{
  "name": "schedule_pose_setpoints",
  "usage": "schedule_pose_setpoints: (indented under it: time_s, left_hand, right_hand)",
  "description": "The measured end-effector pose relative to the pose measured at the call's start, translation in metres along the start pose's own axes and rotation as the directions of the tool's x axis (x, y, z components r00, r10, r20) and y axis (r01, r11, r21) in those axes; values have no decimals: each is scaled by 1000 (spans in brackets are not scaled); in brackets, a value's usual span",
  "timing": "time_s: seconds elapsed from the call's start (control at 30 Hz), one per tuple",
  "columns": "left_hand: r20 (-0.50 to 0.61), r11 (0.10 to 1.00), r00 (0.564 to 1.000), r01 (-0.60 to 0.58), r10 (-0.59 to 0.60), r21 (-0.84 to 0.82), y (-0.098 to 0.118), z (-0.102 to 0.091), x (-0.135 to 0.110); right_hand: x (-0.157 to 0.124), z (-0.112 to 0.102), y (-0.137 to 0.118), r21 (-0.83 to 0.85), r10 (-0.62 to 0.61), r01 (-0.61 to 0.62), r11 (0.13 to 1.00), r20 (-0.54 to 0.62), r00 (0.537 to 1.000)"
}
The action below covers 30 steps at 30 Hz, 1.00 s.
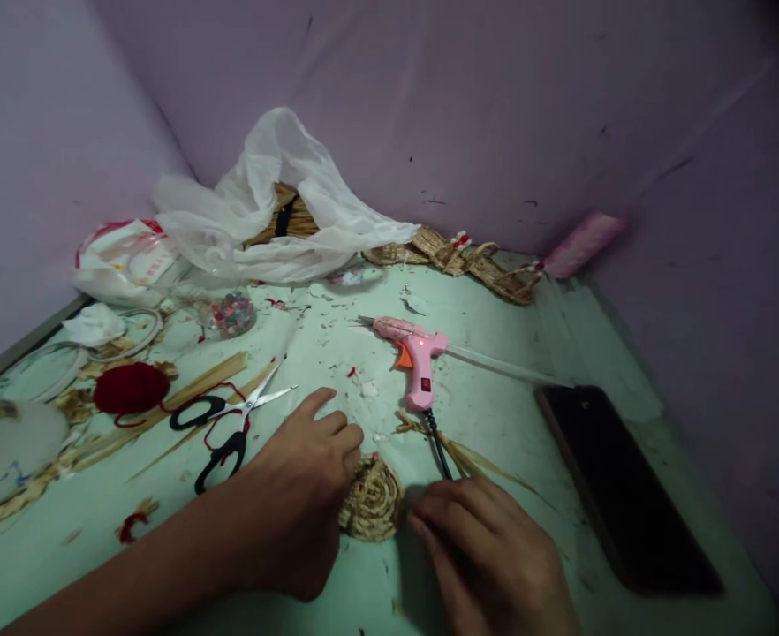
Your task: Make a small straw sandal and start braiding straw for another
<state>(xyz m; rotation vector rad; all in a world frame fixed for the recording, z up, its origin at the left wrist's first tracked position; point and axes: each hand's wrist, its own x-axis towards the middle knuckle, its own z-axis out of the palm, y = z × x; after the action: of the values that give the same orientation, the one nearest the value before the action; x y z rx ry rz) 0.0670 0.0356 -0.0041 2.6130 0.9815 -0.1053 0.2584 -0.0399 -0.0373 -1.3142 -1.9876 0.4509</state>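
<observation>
Straw coil (pixel 372 496) was already wound round on the tabletop (pixel 495 411), btwn L hand (pixel 310 499), half curled, and R hand (pixel 495 548), fingers pinched in. Too dim to tell what they held or what was left.

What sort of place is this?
Probably a handicraft work corner, perhaps in a home: a pink glue gun, black-handled scissors and a coiled woven disc share a pale green surface against purple walls.
</observation>
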Motion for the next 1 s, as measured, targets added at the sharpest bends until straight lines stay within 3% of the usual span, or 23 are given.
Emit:
schedule_pose_setpoints:
  time_s: [0.13,0.33,0.5,0.57,0.67,0.77,0.83,0.87,0.9,0.93,1.0]
  left_hand:
    - [-13,1000,1000,-22,22,-8,-2,0,-2]
    - [-2,997,999,-46,46,57,-3,-2,-3]
    - [65,982,992,-120,112,146,5,-11,0]
    - [62,957,975,-221,213,190,7,-16,0]
    - [12,894,917,-391,398,219,4,-22,-3]
    - [-110,885,890,-414,443,214,-3,-24,-13]
    - [-361,962,892,-234,271,142,-8,-20,-23]
    - [-504,995,858,-94,99,35,-10,-16,-28]
    - [-570,993,816,36,-96,-116,-11,-12,-33]
    - [-526,952,805,149,-274,-267,-12,-7,-36]
    - [-238,815,842,335,-484,-473,-13,4,-39]
  right_hand:
    - [3,0,-4,-7,-6,5,1000,-39,999]
    - [6,18,-21,-107,-92,102,989,95,991]
    - [5,24,-26,-121,-96,108,987,103,990]
    - [4,20,-28,-60,-121,126,990,77,990]
    - [2,8,-30,116,-117,123,986,-52,992]
    - [3,-2,-25,249,58,-15,968,-166,984]
    - [4,-3,-18,292,294,-230,928,-197,935]
    - [5,-2,-13,316,413,-343,884,-188,891]
    - [6,1,-9,340,511,-440,831,-156,845]
    - [6,4,-6,358,569,-501,788,-113,814]
    - [7,10,-2,349,570,-525,776,-31,821]
